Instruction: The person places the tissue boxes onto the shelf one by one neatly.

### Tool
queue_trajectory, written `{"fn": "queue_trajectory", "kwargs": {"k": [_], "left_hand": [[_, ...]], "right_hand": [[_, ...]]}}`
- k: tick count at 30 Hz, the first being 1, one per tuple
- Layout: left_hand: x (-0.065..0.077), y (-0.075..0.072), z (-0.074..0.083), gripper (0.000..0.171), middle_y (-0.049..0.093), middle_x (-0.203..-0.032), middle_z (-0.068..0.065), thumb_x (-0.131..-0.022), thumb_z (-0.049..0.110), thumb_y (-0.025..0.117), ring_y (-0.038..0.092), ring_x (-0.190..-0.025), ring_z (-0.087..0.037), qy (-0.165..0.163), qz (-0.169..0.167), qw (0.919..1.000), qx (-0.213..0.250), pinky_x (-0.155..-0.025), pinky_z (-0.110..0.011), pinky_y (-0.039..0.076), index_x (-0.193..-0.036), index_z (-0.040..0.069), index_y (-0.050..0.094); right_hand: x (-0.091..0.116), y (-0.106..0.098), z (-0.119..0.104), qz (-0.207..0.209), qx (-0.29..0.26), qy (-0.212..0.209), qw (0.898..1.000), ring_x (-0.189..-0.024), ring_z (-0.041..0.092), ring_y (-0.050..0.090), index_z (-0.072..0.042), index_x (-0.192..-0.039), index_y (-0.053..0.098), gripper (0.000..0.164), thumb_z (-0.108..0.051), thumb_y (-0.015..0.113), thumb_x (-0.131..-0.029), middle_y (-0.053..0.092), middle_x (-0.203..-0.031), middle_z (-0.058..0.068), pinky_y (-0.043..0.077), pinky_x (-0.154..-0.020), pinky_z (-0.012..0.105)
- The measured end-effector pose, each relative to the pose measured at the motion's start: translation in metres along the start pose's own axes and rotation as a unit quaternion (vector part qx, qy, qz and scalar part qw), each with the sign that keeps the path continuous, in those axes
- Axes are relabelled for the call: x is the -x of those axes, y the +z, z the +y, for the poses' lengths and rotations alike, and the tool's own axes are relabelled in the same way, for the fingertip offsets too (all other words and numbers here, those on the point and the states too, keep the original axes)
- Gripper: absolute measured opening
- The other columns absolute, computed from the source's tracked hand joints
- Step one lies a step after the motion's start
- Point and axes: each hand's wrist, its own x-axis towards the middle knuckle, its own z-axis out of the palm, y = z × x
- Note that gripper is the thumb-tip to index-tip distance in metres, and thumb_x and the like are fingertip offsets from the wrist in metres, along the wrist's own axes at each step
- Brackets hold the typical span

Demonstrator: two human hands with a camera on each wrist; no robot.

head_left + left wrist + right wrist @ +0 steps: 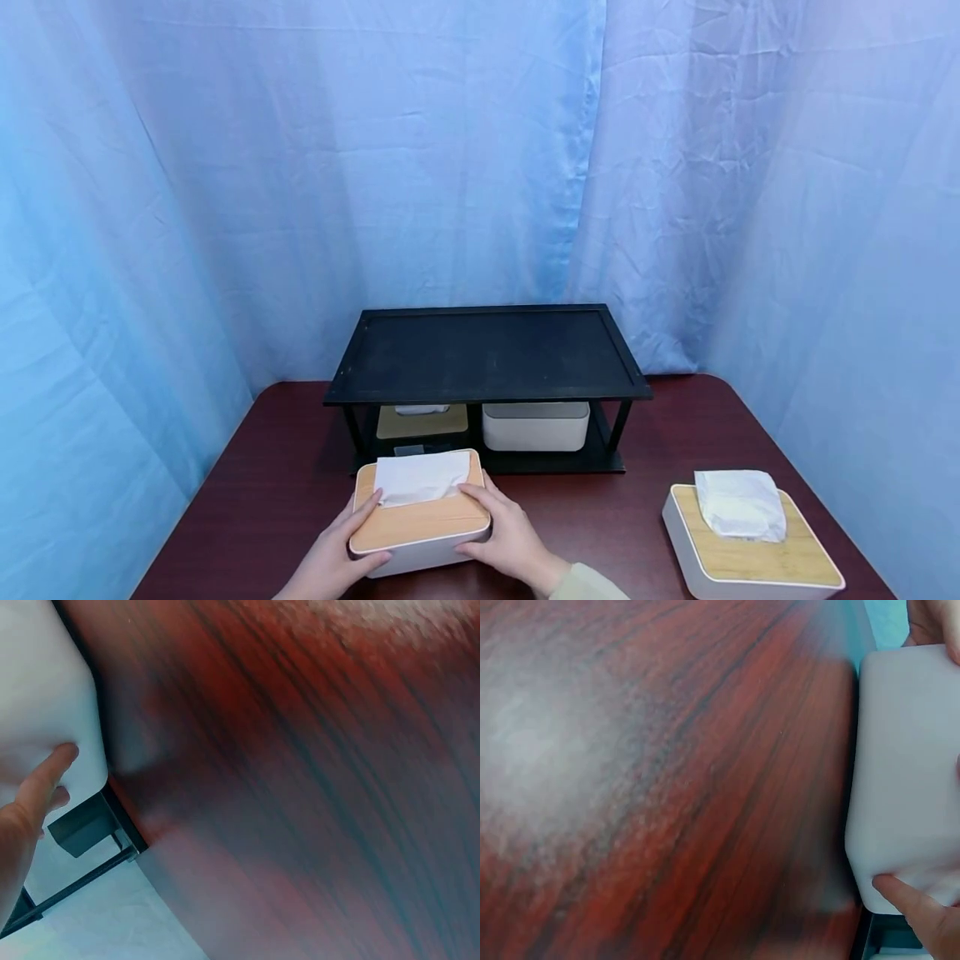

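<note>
1. Between the fingers (362, 514) of both hands, a tissue box (420, 527) is sitting just in front of the low black rack (487, 354). I cannot tell whether its base is touching the counter (255, 500) below.
2. Gripping on both flanks, folks! The left hand (339, 550) is curling round the left side, while the right hand (517, 537) is clasping the right. Each is laying a finger on the lid beside the tissue and pressing another digit against the near wall.
3. This is looking like the two-handed handling step, with the box being held close to the rack's lower shelf. The next move is probably calling for an even grip and a level carry, the fingers staying clear of the tissue.
4. What a tidy box it is! It is showing a pale orange-tan, wood-look lid inside a white rim, rounded corners, smooth whitish walls, and a white tissue (422, 477) lying across the lid. It is turning slightly askew to the rack.
5. Beyond the fingers, a tan-lidded box (420, 427) and a whitish box (535, 432) are sharing the lower shelf. Well off to the right of the right-hand fingers, another wood-lidded tissue box (783, 560) is resting on the counter.
</note>
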Motion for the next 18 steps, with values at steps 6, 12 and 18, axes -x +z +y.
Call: {"fn": "queue_trajectory", "kwargs": {"k": [6,12,18], "left_hand": [[-0.001,0.004,0.003,0.087,0.027,-0.149,-0.029,-0.069,0.048,0.079,0.035,-0.133,-0.046,0.022,0.019,0.9996,0.000,-0.100,-0.060,0.037,-0.143,0.019,0.044],[-0.003,0.008,0.006,0.085,0.028,-0.147,-0.032,-0.067,0.042,0.082,0.037,-0.131,-0.046,0.055,0.034,0.9979,0.009,-0.100,-0.055,0.039,-0.140,0.016,0.048],[-0.006,0.013,0.006,0.083,0.035,-0.143,-0.033,-0.067,0.043,0.082,0.042,-0.129,-0.043,0.067,0.046,0.9966,0.010,-0.098,-0.052,0.043,-0.138,0.016,0.051]], "right_hand": [[0.002,-0.005,0.003,0.010,-0.006,0.004,1.000,-0.122,0.040,0.050,-0.017,-0.129,0.056,0.073,-0.022,0.088,-0.063,0.035,-0.142,0.035,0.046,-0.096,0.043],[0.004,-0.008,0.006,0.019,-0.006,0.008,1.000,-0.121,0.040,0.050,-0.016,-0.129,0.057,0.074,-0.020,0.088,-0.062,0.036,-0.141,0.035,0.047,-0.095,0.045],[0.005,-0.012,0.008,0.022,-0.006,0.013,1.000,-0.119,0.040,0.052,-0.015,-0.128,0.057,0.073,-0.018,0.088,-0.061,0.036,-0.141,0.035,0.048,-0.092,0.043]]}}
